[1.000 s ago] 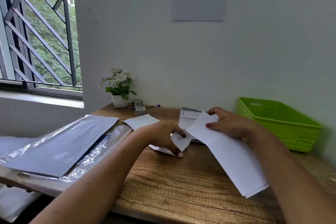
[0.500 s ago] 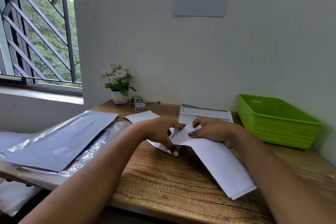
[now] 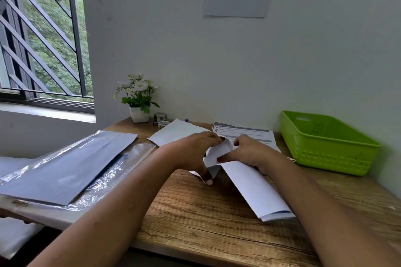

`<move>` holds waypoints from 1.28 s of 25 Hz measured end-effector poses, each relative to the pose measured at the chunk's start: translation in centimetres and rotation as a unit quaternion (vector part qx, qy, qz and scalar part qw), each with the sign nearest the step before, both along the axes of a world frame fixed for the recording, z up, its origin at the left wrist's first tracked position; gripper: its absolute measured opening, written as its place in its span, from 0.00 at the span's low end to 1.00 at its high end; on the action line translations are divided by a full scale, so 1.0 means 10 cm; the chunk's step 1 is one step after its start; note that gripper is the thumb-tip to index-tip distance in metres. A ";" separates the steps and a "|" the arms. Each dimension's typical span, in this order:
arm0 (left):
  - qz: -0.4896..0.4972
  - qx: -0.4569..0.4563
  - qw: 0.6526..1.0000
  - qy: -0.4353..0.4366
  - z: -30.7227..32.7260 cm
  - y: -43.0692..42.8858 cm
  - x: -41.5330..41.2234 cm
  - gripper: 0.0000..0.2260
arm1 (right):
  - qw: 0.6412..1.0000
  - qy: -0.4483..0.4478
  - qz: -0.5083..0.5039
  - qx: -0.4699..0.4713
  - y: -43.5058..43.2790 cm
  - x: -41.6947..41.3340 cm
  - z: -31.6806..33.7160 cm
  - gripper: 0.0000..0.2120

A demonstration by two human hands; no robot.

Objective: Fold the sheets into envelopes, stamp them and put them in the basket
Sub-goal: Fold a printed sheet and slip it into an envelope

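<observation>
Both hands meet at the far end of the folded white sheet [image 3: 249, 184], which lies on the table [image 3: 217, 219] with its long axis running from them toward the near right edge. The left hand [image 3: 193, 154] pinches one flap, the right hand [image 3: 253, 154] pinches the other. The green basket [image 3: 325, 143] stands well to the right, nearer the right hand.

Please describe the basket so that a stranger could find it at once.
Look at the wooden desk against the white wall. At its far right end, beside the printed sheet, stands the basket. Unlike the white papers nearby, it is bright green plastic with holes in its walls.
</observation>
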State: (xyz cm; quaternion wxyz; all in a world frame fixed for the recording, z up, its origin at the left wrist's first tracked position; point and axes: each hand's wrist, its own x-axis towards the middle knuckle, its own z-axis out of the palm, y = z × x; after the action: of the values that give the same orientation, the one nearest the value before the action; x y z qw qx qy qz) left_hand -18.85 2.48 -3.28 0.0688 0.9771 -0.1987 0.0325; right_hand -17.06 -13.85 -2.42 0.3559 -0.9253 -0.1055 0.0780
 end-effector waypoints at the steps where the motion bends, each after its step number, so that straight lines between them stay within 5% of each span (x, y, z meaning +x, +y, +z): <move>1: -0.005 0.001 1.000 -0.007 0.00 0.00 0.00 0.45 | 0.999 -0.031 -0.009 -0.002 0.02 0.01 -0.02 0.34; 11: -0.030 0.010 0.998 -0.048 -0.06 -0.06 0.02 0.38 | 0.971 -0.238 -0.034 -0.019 0.18 0.12 -0.18 0.30; 13: -0.018 -0.003 0.998 -0.059 -0.05 0.00 0.04 0.38 | 0.984 -0.176 -0.022 0.012 0.13 0.11 -0.12 0.31; 15: 0.001 -0.003 0.999 -0.054 -0.04 0.06 0.06 0.40 | 0.999 -0.010 0.019 0.049 -0.03 0.07 0.04 0.33; 19: 0.016 0.003 1.000 -0.020 -0.06 0.08 0.08 0.45 | 0.973 0.192 0.124 0.041 -0.40 0.05 0.22 0.30; 25: 0.012 0.014 1.000 -0.015 -0.05 0.02 0.06 0.46 | 0.995 -0.080 0.063 -0.020 -0.20 0.14 0.15 0.08; 32: -0.011 -0.011 0.999 -0.034 -0.05 -0.05 -0.01 0.47 | 0.956 -0.273 -0.062 -0.086 0.13 0.03 -0.08 0.13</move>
State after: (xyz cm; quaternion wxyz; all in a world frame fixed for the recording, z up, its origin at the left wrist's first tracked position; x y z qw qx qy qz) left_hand -18.93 1.95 -3.82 0.0727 0.9725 -0.2110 0.0665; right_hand -16.72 -12.59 -3.17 0.2366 -0.9433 -0.1334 -0.1908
